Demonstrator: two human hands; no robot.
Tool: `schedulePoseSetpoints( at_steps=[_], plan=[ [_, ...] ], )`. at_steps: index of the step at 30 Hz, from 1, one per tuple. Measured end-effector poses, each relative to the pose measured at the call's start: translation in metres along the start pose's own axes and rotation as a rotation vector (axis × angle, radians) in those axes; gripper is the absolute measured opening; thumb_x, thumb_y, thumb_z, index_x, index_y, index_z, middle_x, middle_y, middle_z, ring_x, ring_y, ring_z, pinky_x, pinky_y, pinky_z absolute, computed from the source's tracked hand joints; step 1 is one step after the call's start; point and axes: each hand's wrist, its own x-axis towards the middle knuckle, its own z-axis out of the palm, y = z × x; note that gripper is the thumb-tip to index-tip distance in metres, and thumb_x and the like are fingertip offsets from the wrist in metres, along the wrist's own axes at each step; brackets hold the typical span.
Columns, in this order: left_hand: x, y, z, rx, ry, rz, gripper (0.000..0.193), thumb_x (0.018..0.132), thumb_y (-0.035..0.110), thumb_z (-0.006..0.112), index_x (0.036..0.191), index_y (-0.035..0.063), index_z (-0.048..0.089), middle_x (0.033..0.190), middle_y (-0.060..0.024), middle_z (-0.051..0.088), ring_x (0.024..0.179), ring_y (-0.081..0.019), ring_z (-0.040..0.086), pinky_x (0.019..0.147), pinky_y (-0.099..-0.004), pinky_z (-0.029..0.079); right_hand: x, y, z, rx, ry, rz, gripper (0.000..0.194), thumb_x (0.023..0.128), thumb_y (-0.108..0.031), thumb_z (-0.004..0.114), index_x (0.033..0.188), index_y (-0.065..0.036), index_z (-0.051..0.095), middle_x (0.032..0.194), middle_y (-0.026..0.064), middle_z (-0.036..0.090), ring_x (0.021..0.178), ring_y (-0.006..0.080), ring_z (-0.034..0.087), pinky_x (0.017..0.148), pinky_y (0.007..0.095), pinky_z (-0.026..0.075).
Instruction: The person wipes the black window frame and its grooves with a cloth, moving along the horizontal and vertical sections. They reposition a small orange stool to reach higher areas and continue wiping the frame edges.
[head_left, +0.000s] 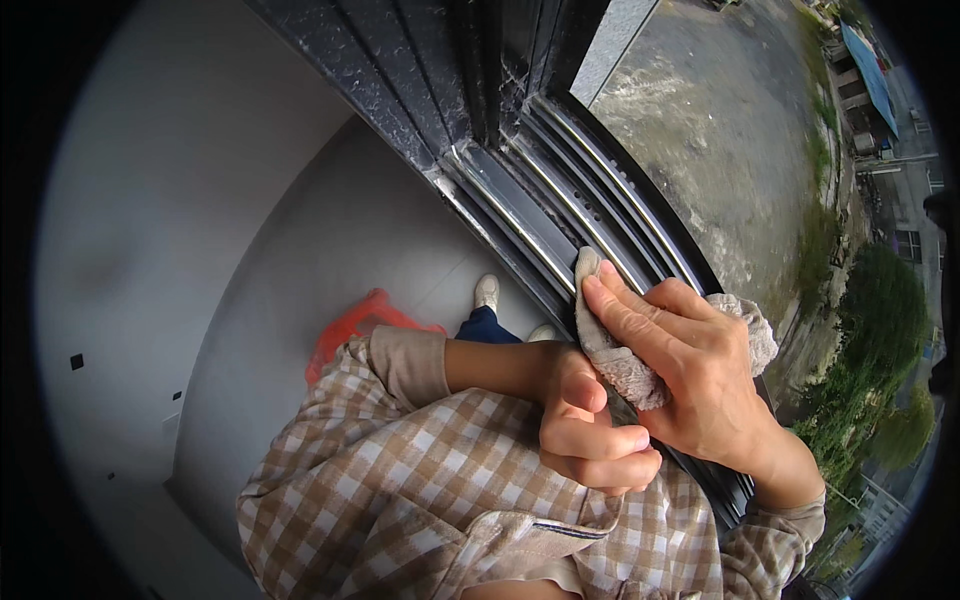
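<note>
A damp-looking beige cloth (619, 364) is bunched under my right hand (686, 360), whose fingers press it onto the metal sliding-window track (525, 225). Part of the cloth sticks out on the far side of that hand. My left hand (596, 435) hangs just beside it, close to my shirt, with its fingers loosely curled; nothing shows between them. The track has several parallel rails with bright edges and small dark holes. Dust and pale specks mark the dark window frame (427, 82) above the track, and cobweb-like strands cling in its corner.
Outside the opening, bare ground (690, 127), trees (877, 315) and buildings lie far below. Indoors, a red plastic bag (356, 322) rests on the grey floor (300, 270) near my shoes (487, 291). A pale wall (150, 187) stands at the left.
</note>
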Motion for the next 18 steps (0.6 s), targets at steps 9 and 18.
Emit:
schedulePoseSetpoints(
  at_steps=[9,18],
  plan=[
    [-0.003,-0.001,0.004,0.037,0.079,-0.029,0.030,0.087,0.040,0.053,0.058,0.0305,0.049,0.077,0.0185,0.049,0.093,-0.0039,0.040,0.116,-0.0434,0.011,0.024,0.002,-0.005,-0.020,-0.176,-0.006,0.075,0.072,-0.012,0.066,0.142,-0.001,0.039,0.138,0.0150,0.050,0.096,0.0317,0.051,0.090,0.0384,0.044],
    [0.002,0.005,-0.009,0.110,-0.092,-0.103,0.028,0.088,0.040,0.054,0.061,0.0314,0.052,0.079,0.0176,0.047,0.092,-0.0035,0.039,0.116,-0.0447,0.012,0.055,0.018,0.017,-0.010,0.117,-0.187,0.060,0.074,-0.013,0.064,0.128,0.007,0.050,0.113,0.0183,0.063,0.100,0.0281,0.054,0.086,0.0372,0.043]
  ],
)
